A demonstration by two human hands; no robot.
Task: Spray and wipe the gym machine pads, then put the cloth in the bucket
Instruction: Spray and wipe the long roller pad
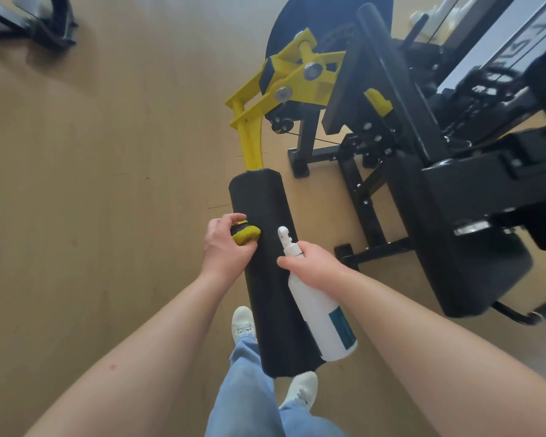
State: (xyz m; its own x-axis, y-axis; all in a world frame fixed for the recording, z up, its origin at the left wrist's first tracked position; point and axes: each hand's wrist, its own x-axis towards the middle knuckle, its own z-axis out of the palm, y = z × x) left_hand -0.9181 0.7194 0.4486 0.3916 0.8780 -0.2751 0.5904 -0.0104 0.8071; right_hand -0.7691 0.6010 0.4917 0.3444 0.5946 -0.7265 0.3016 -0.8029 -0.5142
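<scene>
A long black roller pad (267, 203) juts toward me from the machine's yellow arm (252, 143). My left hand (226, 247) grips a bunched yellow cloth (246, 235) and holds it against the pad's left side near the middle. My right hand (312, 263) grips the neck of a white spray bottle (322, 313) with a teal label, its nozzle pointing up along the pad. The bottle lies over the pad's right side. No bucket is in view.
The black gym machine frame and its large seat pad (473, 247) fill the right side. Another black machine base (35, 23) sits at the top left. Bare wooden floor (108, 152) spreads on the left. My legs and white shoes (243, 323) stand below the pad.
</scene>
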